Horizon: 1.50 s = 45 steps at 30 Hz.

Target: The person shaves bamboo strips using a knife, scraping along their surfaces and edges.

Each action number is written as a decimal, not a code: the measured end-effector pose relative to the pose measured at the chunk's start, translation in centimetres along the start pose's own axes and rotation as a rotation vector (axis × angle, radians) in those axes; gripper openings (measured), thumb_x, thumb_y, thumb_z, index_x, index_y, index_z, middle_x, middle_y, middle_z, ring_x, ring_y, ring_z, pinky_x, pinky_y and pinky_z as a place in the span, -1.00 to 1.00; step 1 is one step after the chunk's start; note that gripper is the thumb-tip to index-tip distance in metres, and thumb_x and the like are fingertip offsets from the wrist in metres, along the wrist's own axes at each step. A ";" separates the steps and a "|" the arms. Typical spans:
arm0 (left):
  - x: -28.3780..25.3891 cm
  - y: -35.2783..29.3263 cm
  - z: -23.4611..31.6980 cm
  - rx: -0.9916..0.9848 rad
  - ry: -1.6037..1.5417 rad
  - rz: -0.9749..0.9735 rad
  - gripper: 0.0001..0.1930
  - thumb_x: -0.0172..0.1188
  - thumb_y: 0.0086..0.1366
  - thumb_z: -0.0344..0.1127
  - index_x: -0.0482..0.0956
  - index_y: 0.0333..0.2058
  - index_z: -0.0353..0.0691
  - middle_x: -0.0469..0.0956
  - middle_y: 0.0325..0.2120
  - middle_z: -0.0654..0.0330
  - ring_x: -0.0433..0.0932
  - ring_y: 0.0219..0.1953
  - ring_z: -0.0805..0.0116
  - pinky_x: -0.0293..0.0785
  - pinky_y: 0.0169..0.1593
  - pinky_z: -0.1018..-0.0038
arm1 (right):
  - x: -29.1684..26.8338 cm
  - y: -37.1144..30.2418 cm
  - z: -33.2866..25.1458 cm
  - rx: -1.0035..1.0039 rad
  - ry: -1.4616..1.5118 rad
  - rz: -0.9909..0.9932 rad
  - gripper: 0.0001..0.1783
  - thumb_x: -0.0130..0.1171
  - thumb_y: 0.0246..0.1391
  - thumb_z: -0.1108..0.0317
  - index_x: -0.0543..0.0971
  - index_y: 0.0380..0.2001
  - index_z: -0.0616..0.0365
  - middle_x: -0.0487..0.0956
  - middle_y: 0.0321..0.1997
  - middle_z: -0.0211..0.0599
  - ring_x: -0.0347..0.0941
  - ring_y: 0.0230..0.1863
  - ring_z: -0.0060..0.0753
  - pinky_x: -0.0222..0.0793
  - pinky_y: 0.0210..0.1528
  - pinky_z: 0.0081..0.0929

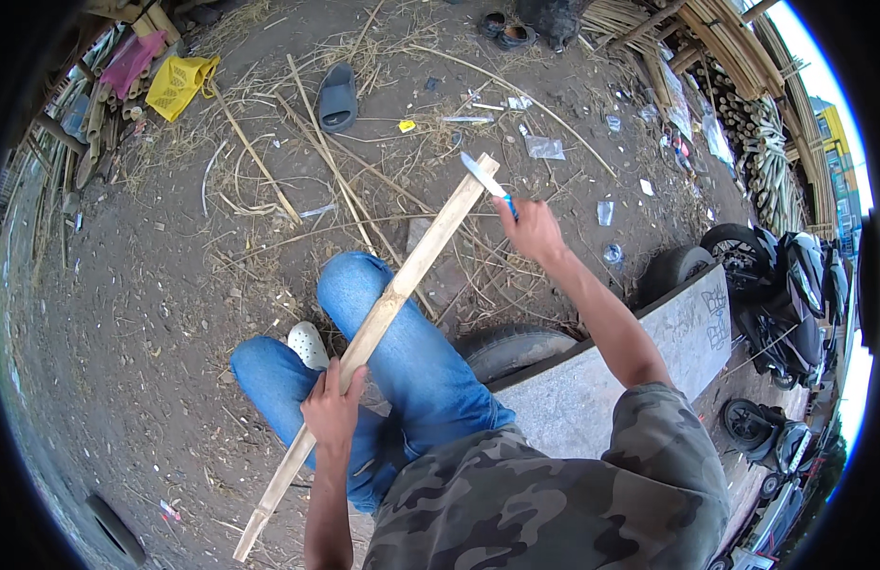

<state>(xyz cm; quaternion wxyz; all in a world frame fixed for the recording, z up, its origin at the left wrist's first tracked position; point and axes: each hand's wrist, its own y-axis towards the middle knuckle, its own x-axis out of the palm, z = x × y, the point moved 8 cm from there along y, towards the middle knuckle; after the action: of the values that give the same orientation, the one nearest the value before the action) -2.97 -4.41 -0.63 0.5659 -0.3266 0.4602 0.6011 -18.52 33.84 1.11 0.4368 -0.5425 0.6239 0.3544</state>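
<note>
A long, flat split-bamboo strip slants across my jeans, from low on the left up to the far right, resting against my raised knee. My left hand is wrapped round its lower half. In my right hand is a knife with a blue handle, held by the strip's far end. The blade lies across that end and appears to touch it; whether it has cut in I cannot tell. My right fingers are closed round the handle, which they partly hide.
Beside me is a grey board over tyres. Bamboo slivers, a grey slipper and a yellow basket-like item lie on the dirt. Bamboo poles are stacked at the far right; motorbikes stand below them.
</note>
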 end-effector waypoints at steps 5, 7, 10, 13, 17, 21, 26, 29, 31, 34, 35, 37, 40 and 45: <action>0.2 -0.2 -0.4 0.027 -0.039 0.019 -0.56 0.29 0.20 0.02 0.59 -0.18 -0.26 0.58 -0.58 0.06 0.60 -0.59 0.08 0.52 -0.56 0.31 | -5.9 6.3 9.9 0.089 -0.189 0.286 -0.28 -0.18 0.29 -0.17 0.60 -0.51 0.31 0.53 -0.59 0.22 0.55 -0.39 0.31 0.48 -0.28 0.04; 0.3 -0.4 -0.1 0.010 -0.015 -0.027 -0.57 0.30 0.19 0.01 0.59 -0.17 -0.25 0.58 -0.57 0.08 0.59 -0.59 0.09 0.52 -0.56 0.31 | -7.1 3.5 7.4 0.177 0.087 0.297 -0.28 -0.17 0.29 -0.17 0.57 -0.54 0.32 0.50 -0.64 0.18 0.53 -0.46 0.27 0.42 -0.34 0.01; 0.4 -0.1 0.4 0.027 -0.025 -0.029 -0.56 0.30 0.19 0.01 0.58 -0.15 -0.25 0.58 -0.57 0.09 0.59 -0.59 0.10 0.52 -0.55 0.32 | -3.9 -1.8 -0.5 0.042 0.196 0.111 -0.31 -0.10 0.28 -0.13 0.53 -0.59 0.33 0.46 -0.70 0.14 0.50 -0.54 0.23 0.38 -0.44 -0.02; 0.6 -0.1 0.5 0.033 -0.019 -0.031 -0.57 0.30 0.19 0.01 0.58 -0.15 -0.24 0.58 -0.57 0.10 0.59 -0.59 0.11 0.51 -0.55 0.32 | 0.4 -7.4 -8.5 -0.174 0.195 -0.133 -0.40 -0.03 0.28 -0.07 0.53 -0.59 0.28 0.40 -0.77 0.07 0.45 -0.66 0.18 0.37 -0.52 -0.07; 0.7 -0.1 0.5 0.017 -0.031 -0.036 -0.57 0.30 0.19 0.00 0.58 -0.16 -0.24 0.58 -0.57 0.11 0.60 -0.57 0.11 0.51 -0.55 0.32 | 4.4 -11.8 -12.5 -0.310 0.103 -0.318 -0.43 -0.02 0.26 -0.07 0.56 -0.55 0.24 0.44 -0.78 0.06 0.47 -0.66 0.20 0.46 -0.50 -0.03; 0.3 -0.2 0.4 0.025 0.003 -0.014 -0.57 0.30 0.19 0.02 0.59 -0.16 -0.24 0.55 -0.60 0.14 0.58 -0.59 0.15 0.50 -0.56 0.34 | 4.8 -11.5 -12.7 -0.317 0.082 -0.351 -0.42 -0.01 0.26 -0.07 0.56 -0.56 0.25 0.45 -0.78 0.04 0.48 -0.66 0.18 0.49 -0.50 -0.03; 0.3 -0.4 0.3 0.024 0.014 0.005 -0.56 0.30 0.18 0.04 0.58 -0.17 -0.22 0.53 -0.62 0.17 0.57 -0.61 0.20 0.49 -0.58 0.36 | 3.5 -8.5 -10.6 -0.243 -0.051 -0.318 -0.36 -0.09 0.27 -0.13 0.60 -0.51 0.27 0.52 -0.70 0.07 0.56 -0.57 0.18 0.54 -0.43 -0.03; 0.3 -0.3 0.6 0.035 0.027 0.007 -0.56 0.29 0.19 0.05 0.58 -0.17 -0.22 0.54 -0.62 0.17 0.57 -0.61 0.21 0.49 -0.59 0.36 | 3.4 -7.5 -10.2 -0.310 -0.089 -0.301 -0.36 -0.10 0.27 -0.13 0.60 -0.54 0.25 0.51 -0.72 0.06 0.56 -0.56 0.16 0.55 -0.46 -0.06; 0.6 -0.3 0.7 0.024 0.022 0.007 -0.55 0.28 0.19 0.06 0.58 -0.18 -0.22 0.55 -0.61 0.17 0.58 -0.61 0.21 0.50 -0.58 0.37 | 3.4 -7.3 -10.0 -0.325 -0.111 -0.308 -0.36 -0.10 0.28 -0.13 0.60 -0.55 0.24 0.50 -0.73 0.05 0.57 -0.56 0.15 0.55 -0.46 -0.06; 0.6 -0.2 1.2 0.011 -0.002 0.009 -0.55 0.27 0.20 0.07 0.59 -0.18 -0.23 0.55 -0.61 0.16 0.58 -0.61 0.21 0.51 -0.58 0.37 | 3.0 -6.7 -9.7 -0.328 -0.103 -0.289 -0.35 -0.10 0.28 -0.14 0.60 -0.56 0.24 0.49 -0.75 0.03 0.56 -0.57 0.16 0.55 -0.47 -0.07; 0.6 -0.2 1.3 0.010 -0.003 0.013 -0.55 0.27 0.20 0.07 0.59 -0.18 -0.23 0.55 -0.61 0.16 0.58 -0.61 0.21 0.51 -0.58 0.37 | 2.7 -6.2 -9.5 -0.300 -0.113 -0.286 -0.34 -0.11 0.28 -0.15 0.60 -0.57 0.24 0.50 -0.74 0.04 0.57 -0.56 0.17 0.55 -0.46 -0.07; 0.6 -0.2 1.3 -0.005 0.006 -0.004 -0.55 0.27 0.20 0.07 0.58 -0.18 -0.24 0.55 -0.61 0.16 0.58 -0.61 0.20 0.51 -0.58 0.37 | 2.7 -5.3 -8.8 -0.278 -0.126 -0.281 -0.33 -0.11 0.28 -0.15 0.60 -0.58 0.23 0.51 -0.73 0.05 0.57 -0.56 0.17 0.55 -0.46 -0.07; 0.0 -1.1 0.7 0.012 0.020 0.018 -0.56 0.28 0.20 0.04 0.58 -0.18 -0.24 0.55 -0.62 0.16 0.58 -0.61 0.21 0.51 -0.58 0.38 | -0.8 0.2 -1.8 0.022 -0.155 -0.047 -0.30 -0.13 0.28 -0.16 0.59 -0.64 0.24 0.53 -0.67 0.15 0.58 -0.52 0.20 0.56 -0.45 -0.04; -0.5 -2.5 -0.3 0.019 -0.003 0.009 -0.58 0.32 0.18 0.00 0.58 -0.18 -0.24 0.55 -0.62 0.16 0.58 -0.61 0.21 0.51 -0.57 0.39 | -8.3 3.1 7.1 0.113 -0.180 0.074 -0.22 -0.16 0.27 -0.22 0.58 -0.55 0.37 0.52 -0.61 0.23 0.53 -0.37 0.36 0.43 -0.32 0.02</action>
<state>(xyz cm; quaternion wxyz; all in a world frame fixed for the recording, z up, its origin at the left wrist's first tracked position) -0.43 -5.05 -0.71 0.5668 -0.3183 0.4666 0.5997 -20.14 43.89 6.12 0.5077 -0.4597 0.6206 0.3819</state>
